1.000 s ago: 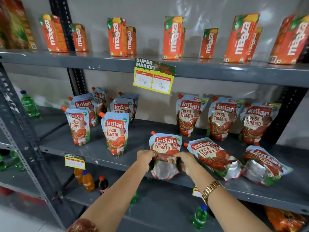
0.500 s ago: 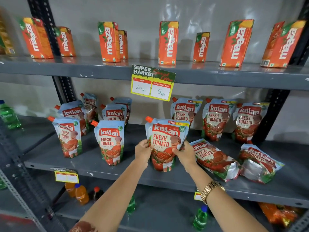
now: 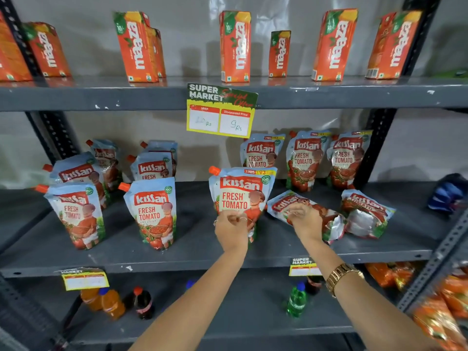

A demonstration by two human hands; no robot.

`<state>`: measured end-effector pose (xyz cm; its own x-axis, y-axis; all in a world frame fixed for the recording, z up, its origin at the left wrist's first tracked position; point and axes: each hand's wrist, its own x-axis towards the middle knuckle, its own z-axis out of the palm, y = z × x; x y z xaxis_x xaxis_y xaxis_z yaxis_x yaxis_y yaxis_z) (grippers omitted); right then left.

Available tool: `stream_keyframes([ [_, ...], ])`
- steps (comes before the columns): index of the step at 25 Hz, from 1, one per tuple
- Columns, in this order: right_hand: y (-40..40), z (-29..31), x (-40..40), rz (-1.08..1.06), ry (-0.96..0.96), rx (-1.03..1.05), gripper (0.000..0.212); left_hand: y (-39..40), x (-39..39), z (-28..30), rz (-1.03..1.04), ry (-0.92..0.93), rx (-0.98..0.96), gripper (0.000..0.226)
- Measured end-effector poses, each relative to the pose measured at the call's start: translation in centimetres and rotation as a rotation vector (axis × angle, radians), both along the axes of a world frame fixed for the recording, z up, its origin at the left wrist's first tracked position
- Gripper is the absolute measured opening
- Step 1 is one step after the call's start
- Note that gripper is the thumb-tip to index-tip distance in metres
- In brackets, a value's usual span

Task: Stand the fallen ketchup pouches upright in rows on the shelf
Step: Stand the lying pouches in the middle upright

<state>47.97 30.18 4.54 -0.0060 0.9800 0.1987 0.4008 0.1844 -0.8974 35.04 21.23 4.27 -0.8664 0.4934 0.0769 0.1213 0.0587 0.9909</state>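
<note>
On the grey middle shelf [image 3: 202,254], a Kissan ketchup pouch [image 3: 240,191] stands upright near the front. My left hand [image 3: 231,230] pinches its lower front. Just to its right a fallen pouch [image 3: 333,221] lies flat, and my right hand [image 3: 305,220] is on it with the fingers curled onto its face. A second fallen pouch [image 3: 367,216] lies further right. Two upright pouches [image 3: 76,214] [image 3: 154,211] stand at the front left, with more behind them. Three upright pouches [image 3: 306,160] line the back right.
Maaza juice cartons [image 3: 235,46] stand on the upper shelf, where a yellow price tag [image 3: 220,115] hangs from the edge. Small drink bottles [image 3: 296,301] sit on the lower shelf. A black upright post [image 3: 379,143] bounds the right side, with a blue pack [image 3: 448,193] beyond it.
Both hands lifted a fallen pouch and stood it upright. My right hand then left it and moved right onto the neighbouring fallen pouch. The camera moved closer.
</note>
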Motion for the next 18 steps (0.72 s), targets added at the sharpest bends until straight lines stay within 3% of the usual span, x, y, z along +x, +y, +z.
stream_keyframes([
  [4, 1.2, 0.6, 3.6, -0.079, -0.056, 0.03, 0.02, 1.2, 3.3, -0.8, -0.139, -0.133, -0.051, 0.011],
  [8, 3.3, 1.1, 6.4, -0.093, -0.165, 0.117, 0.023, 3.7, 5.6, -1.5, -0.255, -0.226, -0.164, 0.029],
  [13, 6.6, 0.9, 8.4, 0.066, -0.495, -0.084, 0.036, 7.3, 8.7, -2.0, -0.3, -0.425, -0.282, 0.014],
  [18, 8.0, 1.7, 9.1, 0.178, -0.74, -0.115, 0.038, 10.3, 10.6, -2.5, -0.215, -0.479, -0.269, 0.03],
])
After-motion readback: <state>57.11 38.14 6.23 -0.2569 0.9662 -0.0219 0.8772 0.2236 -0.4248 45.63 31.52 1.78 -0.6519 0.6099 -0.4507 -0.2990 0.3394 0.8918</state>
